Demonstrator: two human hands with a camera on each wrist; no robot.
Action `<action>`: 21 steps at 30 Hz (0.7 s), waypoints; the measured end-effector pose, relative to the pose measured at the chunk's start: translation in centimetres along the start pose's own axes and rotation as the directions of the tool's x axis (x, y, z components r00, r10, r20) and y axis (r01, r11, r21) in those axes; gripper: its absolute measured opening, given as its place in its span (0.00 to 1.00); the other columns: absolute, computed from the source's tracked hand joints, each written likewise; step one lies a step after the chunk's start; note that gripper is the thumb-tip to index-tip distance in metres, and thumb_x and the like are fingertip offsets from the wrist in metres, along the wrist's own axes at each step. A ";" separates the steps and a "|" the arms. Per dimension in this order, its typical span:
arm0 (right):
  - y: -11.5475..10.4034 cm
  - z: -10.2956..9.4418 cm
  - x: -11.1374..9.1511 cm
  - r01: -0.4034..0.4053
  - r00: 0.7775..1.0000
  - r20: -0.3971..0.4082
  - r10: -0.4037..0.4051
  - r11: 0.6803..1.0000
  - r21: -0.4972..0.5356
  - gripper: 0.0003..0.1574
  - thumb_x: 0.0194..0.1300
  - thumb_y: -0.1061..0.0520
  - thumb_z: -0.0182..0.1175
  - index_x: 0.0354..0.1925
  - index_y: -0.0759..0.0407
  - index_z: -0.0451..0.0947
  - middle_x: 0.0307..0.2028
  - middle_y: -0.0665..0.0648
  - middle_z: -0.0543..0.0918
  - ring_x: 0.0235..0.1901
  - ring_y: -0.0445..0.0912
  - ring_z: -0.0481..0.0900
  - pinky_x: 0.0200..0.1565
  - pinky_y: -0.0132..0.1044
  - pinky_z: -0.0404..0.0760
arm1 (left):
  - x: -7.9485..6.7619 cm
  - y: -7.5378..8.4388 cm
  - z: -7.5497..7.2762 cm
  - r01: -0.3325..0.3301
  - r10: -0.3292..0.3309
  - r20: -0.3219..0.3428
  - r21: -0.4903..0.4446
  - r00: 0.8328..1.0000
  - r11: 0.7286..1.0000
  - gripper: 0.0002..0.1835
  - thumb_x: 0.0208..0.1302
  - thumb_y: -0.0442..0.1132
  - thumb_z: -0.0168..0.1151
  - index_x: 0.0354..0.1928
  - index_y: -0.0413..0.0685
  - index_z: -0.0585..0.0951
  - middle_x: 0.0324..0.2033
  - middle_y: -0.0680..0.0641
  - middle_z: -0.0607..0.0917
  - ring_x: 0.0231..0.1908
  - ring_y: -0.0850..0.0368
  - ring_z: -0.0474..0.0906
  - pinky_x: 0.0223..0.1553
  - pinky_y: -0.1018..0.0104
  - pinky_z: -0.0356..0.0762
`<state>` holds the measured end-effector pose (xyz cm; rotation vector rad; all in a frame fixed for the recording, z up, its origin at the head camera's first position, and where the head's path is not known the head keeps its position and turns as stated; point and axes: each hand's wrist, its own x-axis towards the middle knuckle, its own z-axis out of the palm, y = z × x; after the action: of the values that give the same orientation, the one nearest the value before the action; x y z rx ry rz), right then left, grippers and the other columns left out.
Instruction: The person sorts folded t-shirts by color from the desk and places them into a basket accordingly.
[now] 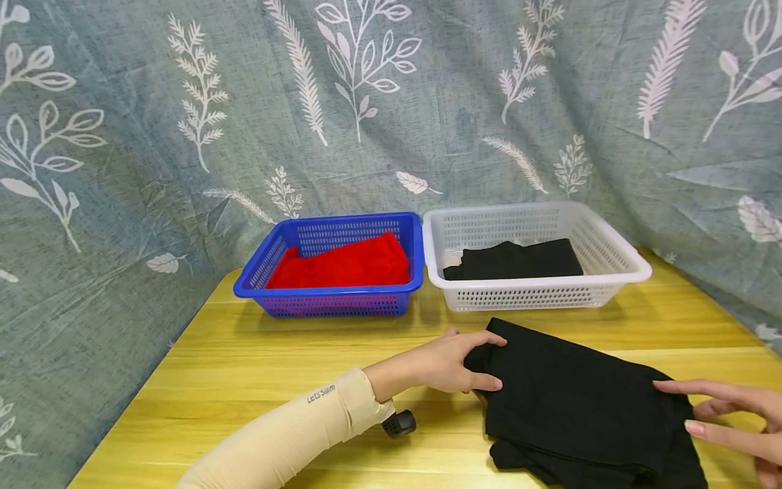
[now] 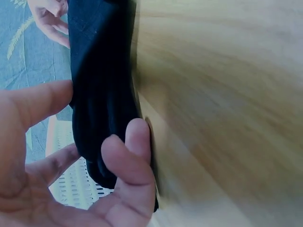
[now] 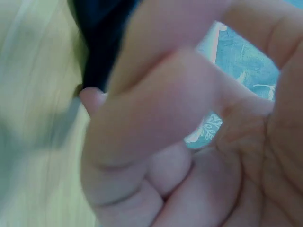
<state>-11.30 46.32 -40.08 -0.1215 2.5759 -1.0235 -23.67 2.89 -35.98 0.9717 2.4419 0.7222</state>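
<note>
A folded black garment lies on the table in the head view, its layers stacked and its near edge uneven. At its left end my left hand grips the folded edge. The left wrist view shows the thumb and a finger against the garment, while other fingers curl beside its edge close to the wood. My right hand is at the garment's right end, index fingertip and thumb touching the cloth. In the right wrist view, that hand's bent fingers hide most of the garment.
A blue basket holding red cloth stands at the back of the wooden table. Beside it is a white basket with folded black cloth inside. A leaf-patterned curtain hangs behind them.
</note>
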 end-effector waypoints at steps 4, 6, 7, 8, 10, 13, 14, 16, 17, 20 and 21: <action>0.3 0.6 0.2 0.041 0.999 -0.014 -0.041 0.999 -0.012 0.35 0.83 0.46 0.58 0.61 -0.03 0.58 0.40 0.58 0.82 0.09 0.51 0.78 0.17 0.45 0.82 | 0.1 0.0 0.0 -0.002 0.002 0.014 -0.028 1.000 1.000 0.32 0.73 0.55 0.70 0.76 0.71 0.72 0.46 0.53 0.93 0.63 0.61 0.71 0.60 0.69 0.74; 0.2 1.0 0.4 0.086 0.996 -0.006 -0.086 0.996 -0.001 0.34 0.84 0.47 0.57 0.68 0.04 0.60 0.40 0.64 0.80 0.09 0.52 0.78 0.16 0.46 0.82 | 0.2 0.1 0.0 -0.009 0.011 0.036 -0.066 0.999 0.998 0.31 0.74 0.52 0.70 0.76 0.69 0.72 0.33 0.52 0.92 0.53 0.65 0.81 0.58 0.72 0.74; 0.0 1.1 0.5 0.102 0.995 0.001 -0.102 0.995 0.015 0.34 0.84 0.48 0.57 0.71 0.07 0.61 0.43 0.66 0.81 0.09 0.54 0.78 0.16 0.47 0.82 | 0.3 0.1 0.0 -0.012 0.016 0.045 -0.084 0.999 0.996 0.31 0.74 0.50 0.70 0.76 0.69 0.72 0.33 0.52 0.91 0.45 0.65 0.85 0.57 0.73 0.75; -0.1 1.2 0.6 0.117 0.993 0.020 -0.118 0.992 0.038 0.34 0.84 0.49 0.57 0.74 0.11 0.62 0.43 0.67 0.81 0.09 0.55 0.78 0.17 0.47 0.83 | 0.3 0.2 0.0 -0.009 0.015 0.056 -0.109 0.998 0.994 0.31 0.75 0.48 0.70 0.75 0.69 0.72 0.31 0.51 0.90 0.37 0.65 0.87 0.54 0.73 0.76; -0.4 1.2 0.8 0.153 0.985 0.069 -0.161 0.983 0.103 0.36 0.85 0.53 0.55 0.79 0.22 0.63 0.56 0.74 0.81 0.10 0.56 0.79 0.17 0.48 0.83 | 0.3 0.2 0.2 -0.010 0.021 0.065 -0.154 0.998 0.988 0.30 0.75 0.47 0.70 0.75 0.70 0.73 0.43 0.51 0.89 0.27 0.60 0.89 0.49 0.73 0.78; -0.8 1.0 1.1 0.198 0.956 0.167 -0.240 0.952 0.232 0.38 0.85 0.59 0.52 0.84 0.35 0.60 0.59 0.64 0.87 0.10 0.54 0.79 0.18 0.47 0.83 | 0.3 0.2 0.4 0.010 0.012 0.076 -0.277 0.997 0.961 0.27 0.75 0.45 0.70 0.72 0.72 0.77 0.62 0.49 0.81 0.29 0.58 0.89 0.35 0.69 0.81; -1.0 0.9 1.3 0.208 0.940 0.207 -0.271 0.937 0.280 0.38 0.86 0.62 0.50 0.85 0.39 0.58 0.56 0.63 0.89 0.10 0.54 0.79 0.18 0.46 0.84 | 0.3 0.1 0.5 0.013 0.015 0.083 -0.327 0.996 0.945 0.26 0.75 0.45 0.70 0.71 0.72 0.78 0.65 0.48 0.78 0.29 0.57 0.88 0.32 0.69 0.80; -1.5 0.9 1.6 0.206 0.911 0.273 -0.311 0.913 0.353 0.38 0.86 0.65 0.47 0.85 0.44 0.57 0.58 0.45 0.89 0.10 0.54 0.79 0.20 0.45 0.85 | 0.3 -0.1 0.6 0.012 0.033 0.100 -0.415 0.994 0.910 0.23 0.75 0.44 0.70 0.69 0.71 0.80 0.66 0.50 0.76 0.30 0.57 0.88 0.29 0.68 0.80; -1.7 0.9 1.7 0.198 0.901 0.294 -0.318 0.907 0.373 0.38 0.86 0.65 0.46 0.85 0.44 0.56 0.59 0.38 0.88 0.10 0.54 0.79 0.21 0.45 0.85 | 0.3 -0.1 0.7 0.012 0.043 0.112 -0.449 0.993 0.893 0.22 0.75 0.44 0.70 0.68 0.70 0.82 0.64 0.52 0.77 0.30 0.57 0.87 0.28 0.68 0.80; -2.5 1.0 1.8 0.199 0.894 0.313 -0.321 0.909 0.366 0.37 0.86 0.65 0.46 0.85 0.42 0.59 0.58 0.40 0.90 0.08 0.58 0.74 0.20 0.44 0.84 | 0.4 -0.2 0.8 0.000 0.082 0.142 -0.503 0.986 0.864 0.21 0.74 0.42 0.70 0.66 0.66 0.85 0.57 0.58 0.79 0.29 0.57 0.85 0.29 0.69 0.78; -2.7 1.1 1.8 0.191 0.898 0.313 -0.308 0.916 0.353 0.37 0.86 0.64 0.46 0.84 0.39 0.61 0.50 0.41 0.92 0.08 0.58 0.73 0.20 0.43 0.84 | 0.4 -0.2 0.9 0.000 0.088 0.148 -0.511 0.985 0.860 0.20 0.74 0.42 0.71 0.64 0.66 0.86 0.54 0.60 0.80 0.29 0.57 0.85 0.28 0.69 0.78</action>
<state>-12.72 43.24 -39.55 -0.5234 2.0688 -1.3492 -23.56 3.38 -36.83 0.8317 1.9318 1.1769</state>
